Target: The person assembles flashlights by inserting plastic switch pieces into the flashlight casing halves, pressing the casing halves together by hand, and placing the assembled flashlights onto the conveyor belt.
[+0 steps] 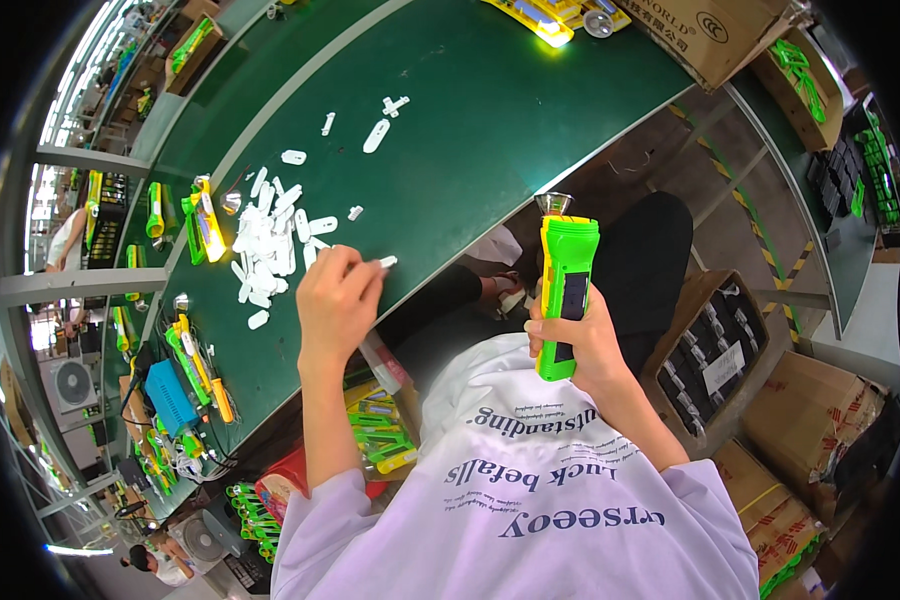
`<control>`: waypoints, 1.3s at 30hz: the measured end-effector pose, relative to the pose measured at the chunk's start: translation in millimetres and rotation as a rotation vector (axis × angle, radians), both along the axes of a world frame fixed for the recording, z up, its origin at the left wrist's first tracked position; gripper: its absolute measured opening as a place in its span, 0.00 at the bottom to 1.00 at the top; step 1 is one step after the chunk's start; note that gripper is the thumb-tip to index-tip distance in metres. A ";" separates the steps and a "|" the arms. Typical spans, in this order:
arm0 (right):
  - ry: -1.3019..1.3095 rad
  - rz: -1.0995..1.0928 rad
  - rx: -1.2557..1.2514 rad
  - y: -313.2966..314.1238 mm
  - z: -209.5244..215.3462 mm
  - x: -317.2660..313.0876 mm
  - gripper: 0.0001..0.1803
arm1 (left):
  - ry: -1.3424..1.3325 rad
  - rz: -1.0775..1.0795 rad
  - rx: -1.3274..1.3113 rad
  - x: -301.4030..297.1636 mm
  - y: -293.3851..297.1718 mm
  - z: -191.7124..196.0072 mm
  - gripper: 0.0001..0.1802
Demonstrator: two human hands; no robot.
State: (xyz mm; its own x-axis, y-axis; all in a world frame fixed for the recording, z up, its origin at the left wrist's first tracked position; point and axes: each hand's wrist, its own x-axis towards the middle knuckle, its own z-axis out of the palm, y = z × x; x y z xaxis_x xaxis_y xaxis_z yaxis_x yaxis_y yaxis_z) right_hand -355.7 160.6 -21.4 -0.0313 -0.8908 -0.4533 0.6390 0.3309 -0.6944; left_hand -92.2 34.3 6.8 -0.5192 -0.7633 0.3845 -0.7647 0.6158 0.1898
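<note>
My right hand (582, 335) is wrapped round a green and yellow flashlight (570, 255), held upright over my lap. A shiny reflector cup (554, 204) sits at its far end, and a dark panel shows on its side. Over the near edge of the green table, my left hand (338, 300) is closed, with curled fingers pinching a small white plastic piece (386, 262) at the fingertips. Just left of that hand lies a loose heap of white oblong plastic pieces (268, 240). A few more white pieces (376, 136) lie farther back on the table.
Lit yellow-green flashlights (206, 222) stand left of the heap. Another lit one (552, 32) lies at the far edge beside a cardboard box (715, 40). A blue box (173, 390) sits at the left. At right stands a carton of black parts (710, 350).
</note>
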 end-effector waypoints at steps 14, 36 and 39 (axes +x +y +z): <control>0.115 0.078 0.017 2.1 9.5 4.5 0.27 | -0.332 -0.123 0.515 -26.0 -17.6 34.5 0.19; -0.038 0.135 -0.093 4.9 7.6 -5.0 0.31 | 1.054 -0.350 1.172 -111.6 37.2 -3.3 0.18; 0.052 0.139 -0.108 6.4 5.5 -5.0 0.34 | 1.127 -0.319 1.217 -113.0 43.7 0.2 0.17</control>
State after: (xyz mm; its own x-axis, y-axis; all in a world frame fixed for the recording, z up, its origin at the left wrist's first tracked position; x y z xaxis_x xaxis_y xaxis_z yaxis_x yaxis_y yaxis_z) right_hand -360.6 167.0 -15.9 0.0748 -0.9315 -0.3559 0.5549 0.3355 -0.7613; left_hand -205.2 78.0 7.0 -0.5967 -0.8012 -0.0456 0.1898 -0.1961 0.9620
